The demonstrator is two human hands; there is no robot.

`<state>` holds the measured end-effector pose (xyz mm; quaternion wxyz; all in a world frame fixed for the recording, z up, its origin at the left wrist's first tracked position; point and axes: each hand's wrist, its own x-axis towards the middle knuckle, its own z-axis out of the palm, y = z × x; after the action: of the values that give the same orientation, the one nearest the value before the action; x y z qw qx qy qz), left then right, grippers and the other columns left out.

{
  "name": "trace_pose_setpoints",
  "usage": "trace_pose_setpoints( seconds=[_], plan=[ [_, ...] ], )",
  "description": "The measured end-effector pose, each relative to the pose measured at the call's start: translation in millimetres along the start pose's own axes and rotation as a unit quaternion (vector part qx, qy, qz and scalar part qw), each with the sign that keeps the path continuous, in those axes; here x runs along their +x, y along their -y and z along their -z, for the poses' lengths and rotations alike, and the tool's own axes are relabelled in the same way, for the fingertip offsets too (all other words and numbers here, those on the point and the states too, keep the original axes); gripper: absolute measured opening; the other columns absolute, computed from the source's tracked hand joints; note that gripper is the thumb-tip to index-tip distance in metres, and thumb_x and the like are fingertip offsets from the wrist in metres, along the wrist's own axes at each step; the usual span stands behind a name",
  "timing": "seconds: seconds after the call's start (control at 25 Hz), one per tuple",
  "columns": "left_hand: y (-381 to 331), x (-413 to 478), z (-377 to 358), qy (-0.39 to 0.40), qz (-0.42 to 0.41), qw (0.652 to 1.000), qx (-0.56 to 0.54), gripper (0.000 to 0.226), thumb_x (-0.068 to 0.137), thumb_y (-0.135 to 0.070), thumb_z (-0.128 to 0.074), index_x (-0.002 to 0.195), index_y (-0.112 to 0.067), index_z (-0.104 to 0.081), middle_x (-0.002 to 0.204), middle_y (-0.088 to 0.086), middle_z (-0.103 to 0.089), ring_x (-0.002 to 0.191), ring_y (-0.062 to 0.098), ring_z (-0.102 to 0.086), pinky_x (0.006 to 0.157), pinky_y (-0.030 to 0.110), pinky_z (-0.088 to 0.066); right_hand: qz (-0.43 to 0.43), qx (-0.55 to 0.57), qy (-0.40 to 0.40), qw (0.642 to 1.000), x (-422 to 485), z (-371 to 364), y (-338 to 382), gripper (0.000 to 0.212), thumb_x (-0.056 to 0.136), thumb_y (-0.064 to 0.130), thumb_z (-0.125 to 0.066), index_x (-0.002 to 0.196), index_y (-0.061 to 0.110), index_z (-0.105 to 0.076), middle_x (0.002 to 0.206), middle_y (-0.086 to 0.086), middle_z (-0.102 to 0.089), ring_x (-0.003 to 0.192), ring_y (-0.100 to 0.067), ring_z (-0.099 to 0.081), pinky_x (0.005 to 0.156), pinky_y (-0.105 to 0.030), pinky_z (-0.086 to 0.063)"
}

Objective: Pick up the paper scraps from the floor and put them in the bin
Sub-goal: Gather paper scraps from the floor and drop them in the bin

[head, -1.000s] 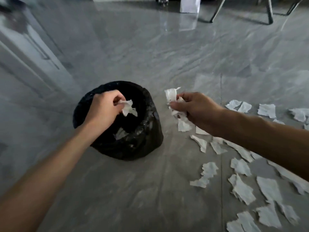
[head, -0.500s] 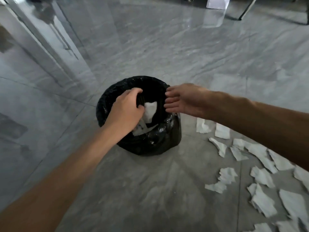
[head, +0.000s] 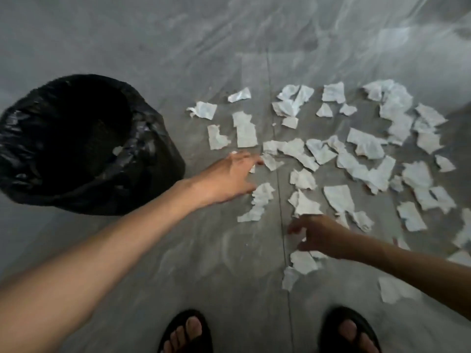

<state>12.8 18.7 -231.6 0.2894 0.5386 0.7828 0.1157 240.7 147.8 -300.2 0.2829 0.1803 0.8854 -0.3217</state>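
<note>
Several white torn paper scraps (head: 339, 154) lie spread over the grey floor from the middle to the right. A bin lined with a black bag (head: 142, 149) stands at the left, and a small scrap shows inside it. My left hand (head: 229, 177) reaches low over the floor just right of the bin, fingers spread, its tips near a scrap (head: 271, 161). My right hand (head: 321, 235) hovers lower, fingers apart and curled, above scraps (head: 303, 262) near my feet. Neither hand holds paper.
My two feet in black sandals (head: 186, 332) stand at the bottom edge. A tile joint (head: 280, 205) runs up the floor between my hands. The glossy grey floor (head: 153, 47) stretches beyond the bin and scraps.
Both hands have left the bin, having dropped their scraps in it, and now reach over the scraps on the floor. The view has tilted down and my feet show.
</note>
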Motion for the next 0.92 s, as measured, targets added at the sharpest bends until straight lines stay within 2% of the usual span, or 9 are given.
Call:
trace_pose_setpoints(
  seconds=[0.08, 0.16, 0.24, 0.36, 0.48, 0.56, 0.64, 0.76, 0.92],
  plan=[
    [2.1, 9.3, -25.5, 0.041, -0.015, 0.999, 0.024, 0.057, 0.081, -0.024, -0.065, 0.135, -0.021, -0.045, 0.137, 0.004, -0.050, 0.116, 0.022, -0.053, 0.094, 0.028, -0.042, 0.013, -0.101, -0.024, 0.994, -8.2, -35.4, -23.0, 0.050, 0.075, 0.024, -0.072, 0.122, 0.026, -0.055, 0.123, 0.002, -0.055, 0.098, -0.019, -0.061, 0.073, -0.027, -0.045],
    [3.7, 17.6, -50.3, 0.059, -0.029, 0.997, 0.046, 0.059, 0.079, -0.023, -0.066, 0.134, -0.023, -0.043, 0.137, 0.002, -0.047, 0.117, 0.023, -0.053, 0.094, 0.034, -0.046, 0.020, -0.133, -0.081, 0.988, -8.1, -50.7, -33.2, 0.038, 0.080, 0.023, -0.064, 0.117, 0.025, -0.055, 0.119, 0.000, -0.056, 0.096, -0.023, -0.062, 0.063, -0.027, -0.037],
    [4.3, 25.0, -72.3, 0.081, -0.039, 0.991, 0.095, 0.067, 0.077, -0.026, -0.069, 0.136, -0.024, -0.039, 0.141, 0.002, -0.042, 0.118, 0.026, -0.052, 0.093, 0.037, -0.046, 0.031, -0.111, -0.093, 0.989, -4.5, -51.6, -35.9, 0.021, 0.084, 0.021, -0.060, 0.105, 0.020, -0.062, 0.109, -0.004, -0.062, 0.093, -0.025, -0.063, 0.064, -0.028, -0.038],
    [6.2, 35.7, -95.2, 0.102, -0.037, 0.982, 0.154, 0.070, 0.077, -0.026, -0.072, 0.137, -0.023, -0.036, 0.143, 0.007, -0.038, 0.120, 0.032, -0.050, 0.096, 0.045, -0.047, 0.013, -0.004, -0.127, 0.992, -7.7, -44.0, -38.3, 0.008, 0.082, 0.015, -0.066, 0.090, 0.014, -0.067, 0.093, -0.006, -0.067, 0.086, -0.026, -0.064, 0.069, -0.026, -0.042],
    [17.6, 39.0, -108.6, 0.072, -0.032, 0.989, 0.122, 0.047, 0.081, -0.019, -0.068, 0.123, -0.013, -0.048, 0.125, 0.011, -0.050, 0.107, 0.032, -0.057, 0.085, 0.043, -0.051, -0.010, 0.024, -0.228, 0.973, -19.8, -46.2, -40.6, 0.014, 0.080, 0.019, -0.070, 0.092, 0.017, -0.063, 0.095, -0.003, -0.061, 0.079, -0.023, -0.062, 0.065, -0.028, -0.045],
    [25.5, 37.8, -113.2, 0.069, -0.031, 0.995, 0.066, 0.028, 0.082, -0.017, -0.068, 0.107, -0.011, -0.056, 0.110, 0.010, -0.060, 0.096, 0.030, -0.061, 0.078, 0.037, -0.049, -0.035, -0.017, -0.232, 0.972, -26.8, -54.0, -44.1, 0.031, 0.080, 0.027, -0.070, 0.108, 0.020, -0.059, 0.112, -0.001, -0.055, 0.084, -0.020, -0.060, 0.064, -0.029, -0.047],
    [30.1, 35.7, -115.5, 0.064, -0.041, 0.996, 0.045, 0.011, 0.083, -0.013, -0.065, 0.092, -0.009, -0.060, 0.097, 0.010, -0.065, 0.090, 0.029, -0.062, 0.075, 0.036, -0.047, -0.059, -0.035, -0.203, 0.977, -28.7, -59.5, -46.8, 0.041, 0.080, 0.029, -0.069, 0.118, 0.020, -0.056, 0.119, -0.002, -0.054, 0.092, -0.022, -0.060, 0.066, -0.029, -0.045],
    [34.1, 30.9, -117.1, 0.039, -0.053, 0.997, 0.044, 0.004, 0.082, -0.012, -0.066, 0.085, -0.008, -0.064, 0.091, 0.009, -0.067, 0.086, 0.027, -0.062, 0.074, 0.036, -0.047, -0.044, -0.020, -0.210, 0.977, -22.6, -60.6, -44.4, 0.018, 0.086, 0.018, -0.061, 0.104, 0.014, -0.065, 0.102, -0.006, -0.063, 0.094, -0.026, -0.061, 0.069, -0.031, -0.044],
    [23.1, 29.2, -111.8, -0.037, -0.061, 0.997, 0.033, 0.011, 0.081, -0.024, -0.070, 0.088, -0.016, -0.065, 0.100, -0.001, -0.063, 0.090, 0.019, -0.062, 0.069, 0.029, -0.047, 0.003, 0.047, -0.266, 0.963, -27.8, -55.0, -40.2, 0.005, 0.086, 0.013, -0.063, 0.090, 0.014, -0.065, 0.091, -0.002, -0.063, 0.080, -0.020, -0.060, 0.066, -0.024, -0.045]
  ],
)
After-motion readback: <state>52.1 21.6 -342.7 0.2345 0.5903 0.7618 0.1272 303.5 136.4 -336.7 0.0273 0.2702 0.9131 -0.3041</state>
